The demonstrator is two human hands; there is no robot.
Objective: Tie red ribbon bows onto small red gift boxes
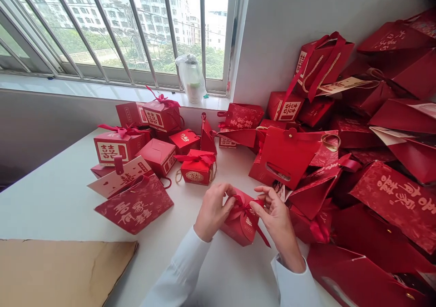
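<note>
A red gift box [242, 230] sits on the white table between my hands, tilted toward me in view. Across its top runs a dark red ribbon [245, 206], gathered into a bow, with one tail hanging down the right side. My left hand [215, 209] pinches the ribbon's left loop between thumb and fingers. On the other side, my right hand [276, 216] has its thumb and forefinger closed on the right loop, the other fingers curled loosely. Just beyond them stands a small red box [195, 173] with a ribbon bow and gold cord.
Red gift boxes and bags [381, 198] are heaped along the right against the wall. At the left are several boxes [114, 150] and a red bag [136, 205]. A cardboard piece [61, 270] lies front left. On the windowsill stands a bagged cup [193, 82].
</note>
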